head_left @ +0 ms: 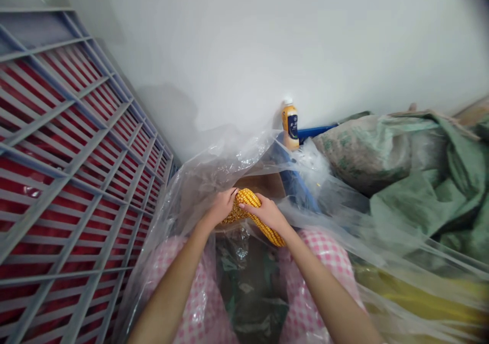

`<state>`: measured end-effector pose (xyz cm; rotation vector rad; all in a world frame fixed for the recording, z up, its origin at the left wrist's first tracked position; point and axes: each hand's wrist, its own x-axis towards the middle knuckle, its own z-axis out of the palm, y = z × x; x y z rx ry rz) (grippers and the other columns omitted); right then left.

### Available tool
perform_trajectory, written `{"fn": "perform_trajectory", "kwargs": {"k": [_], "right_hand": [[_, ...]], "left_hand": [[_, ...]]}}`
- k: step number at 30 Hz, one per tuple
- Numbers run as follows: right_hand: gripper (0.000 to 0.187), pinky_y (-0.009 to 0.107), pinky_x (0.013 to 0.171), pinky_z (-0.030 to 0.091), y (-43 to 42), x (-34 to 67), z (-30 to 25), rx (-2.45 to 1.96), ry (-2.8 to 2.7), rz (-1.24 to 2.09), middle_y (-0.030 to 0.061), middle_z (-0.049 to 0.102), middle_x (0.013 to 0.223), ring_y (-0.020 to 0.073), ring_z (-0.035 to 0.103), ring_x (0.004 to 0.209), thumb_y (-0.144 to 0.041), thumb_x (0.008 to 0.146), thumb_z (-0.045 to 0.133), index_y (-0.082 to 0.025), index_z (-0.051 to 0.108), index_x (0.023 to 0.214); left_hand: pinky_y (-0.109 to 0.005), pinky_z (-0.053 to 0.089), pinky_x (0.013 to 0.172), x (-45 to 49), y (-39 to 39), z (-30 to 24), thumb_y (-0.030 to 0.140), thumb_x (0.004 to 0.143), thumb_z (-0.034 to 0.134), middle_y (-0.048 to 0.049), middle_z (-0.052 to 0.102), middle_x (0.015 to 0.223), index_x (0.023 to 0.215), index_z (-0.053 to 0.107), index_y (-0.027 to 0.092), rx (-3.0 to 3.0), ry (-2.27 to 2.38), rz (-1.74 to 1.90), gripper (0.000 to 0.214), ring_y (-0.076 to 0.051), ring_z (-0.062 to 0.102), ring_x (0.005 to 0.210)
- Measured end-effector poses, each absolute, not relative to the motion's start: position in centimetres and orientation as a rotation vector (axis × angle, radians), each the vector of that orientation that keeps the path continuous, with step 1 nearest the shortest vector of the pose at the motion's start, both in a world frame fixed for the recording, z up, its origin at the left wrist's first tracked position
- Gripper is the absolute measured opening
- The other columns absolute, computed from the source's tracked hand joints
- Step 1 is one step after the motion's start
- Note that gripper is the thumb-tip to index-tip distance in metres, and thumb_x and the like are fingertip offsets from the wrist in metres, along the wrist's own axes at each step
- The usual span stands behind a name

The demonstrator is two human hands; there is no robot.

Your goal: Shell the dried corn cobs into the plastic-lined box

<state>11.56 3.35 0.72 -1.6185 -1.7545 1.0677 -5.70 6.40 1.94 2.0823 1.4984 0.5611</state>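
Both my hands grip one yellow corn cob over a cardboard box lined with clear plastic. My left hand is closed around the cob's upper left side. My right hand wraps over its middle, and the lower end of the cob sticks out beneath the wrist. My knees in pink checked cloth lie under a sheet of clear plastic.
A grey slatted rack with red behind it fills the left side. An orange bottle stands against the white wall. Green woven sacks are piled on the right, with a blue edge behind.
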Motion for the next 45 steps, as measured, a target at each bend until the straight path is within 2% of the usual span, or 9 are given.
{"fn": "perform_trajectory", "kwargs": {"k": [3,6,14,17,28,33,35,41,45], "right_hand": [[0.051,0.024,0.063,0.038,3.6,11.4,0.7,-1.611,-1.773,1.051,0.0021,0.062,0.078,0.0163,0.056,0.07,-0.065,0.065,0.049,-0.022,0.058,0.09],[0.051,0.024,0.06,0.037,3.7,11.3,0.7,-1.623,-1.796,1.041,0.002,0.062,0.075,0.016,0.056,0.068,-0.067,0.065,0.048,-0.021,0.057,0.087],[0.052,0.023,0.057,0.035,3.5,11.4,1.2,-1.658,-1.815,1.021,0.0018,0.061,0.074,0.0158,0.055,0.066,-0.067,0.064,0.048,-0.021,0.058,0.087],[0.051,0.023,0.056,0.034,3.5,11.3,1.4,-1.687,-1.819,1.014,0.0019,0.061,0.074,0.0158,0.055,0.066,-0.066,0.064,0.049,-0.021,0.058,0.086],[0.058,0.024,0.06,0.036,3.6,11.1,1.2,-1.716,-1.813,0.999,0.0045,0.063,0.08,0.0169,0.056,0.07,-0.069,0.065,0.046,-0.021,0.057,0.093],[0.055,0.023,0.057,0.034,3.4,11.0,1.1,-1.713,-1.855,0.981,0.0033,0.063,0.078,0.0164,0.055,0.067,-0.067,0.064,0.048,-0.021,0.058,0.092],[0.053,0.023,0.057,0.034,3.4,10.9,1.1,-1.71,-1.86,0.972,0.0028,0.063,0.078,0.0164,0.055,0.067,-0.066,0.064,0.049,-0.022,0.058,0.092],[0.052,0.024,0.058,0.034,3.5,11.0,1.4,-1.724,-1.868,0.929,0.0032,0.064,0.079,0.0172,0.056,0.069,-0.066,0.066,0.048,-0.023,0.056,0.094],[0.056,0.024,0.056,0.032,3.5,10.8,1.4,-1.788,-1.94,0.854,0.0044,0.064,0.079,0.0192,0.058,0.07,-0.07,0.064,0.046,-0.023,0.056,0.092]], "left_hand": [[-0.03,0.042,0.079,-6.1,6.4,2.9,0.042,0.087,0.024,-0.0064,0.066,0.092,0.095,0.06,0.017,1.954,1.467,0.561,0.045,-0.02,0.059,0.089],[-0.029,0.042,0.078,-6.4,6.5,3.3,0.046,0.085,0.028,-0.0055,0.066,0.092,0.096,0.061,0.017,1.938,1.417,0.536,0.045,-0.019,0.059,0.087],[-0.027,0.04,0.083,-6.9,6.8,3.3,0.041,0.085,0.032,-0.006,0.064,0.101,0.101,0.058,0.016,1.969,1.312,0.526,0.039,-0.018,0.057,0.092],[-0.029,0.041,0.082,-6.8,6.7,3.1,0.04,0.086,0.031,-0.0065,0.064,0.1,0.101,0.057,0.017,1.998,1.364,0.486,0.038,-0.018,0.058,0.092],[-0.033,0.038,0.091,-5.6,6.4,1.9,0.031,0.087,0.026,-0.0114,0.056,0.116,0.116,0.046,0.015,2.031,1.532,0.496,0.039,-0.019,0.052,0.106],[-0.033,0.041,0.085,-5.5,6.7,1.9,0.025,0.086,0.028,-0.0107,0.062,0.107,0.112,0.05,0.016,1.95,1.619,0.504,0.035,-0.02,0.057,0.098],[-0.032,0.042,0.084,-5.6,6.8,2.1,0.026,0.087,0.028,-0.0088,0.063,0.104,0.108,0.053,0.017,1.906,1.601,0.545,0.035,-0.018,0.058,0.095],[-0.029,0.041,0.084,-6.1,6.6,3.4,0.046,0.085,0.03,-0.0054,0.064,0.102,0.102,0.058,0.016,1.884,1.411,0.543,0.044,-0.018,0.057,0.093],[-0.029,0.04,0.086,-6.4,6.5,3.7,0.041,0.086,0.028,-0.0082,0.062,0.107,0.105,0.057,0.016,1.981,1.397,0.425,0.043,-0.019,0.057,0.097]]}}
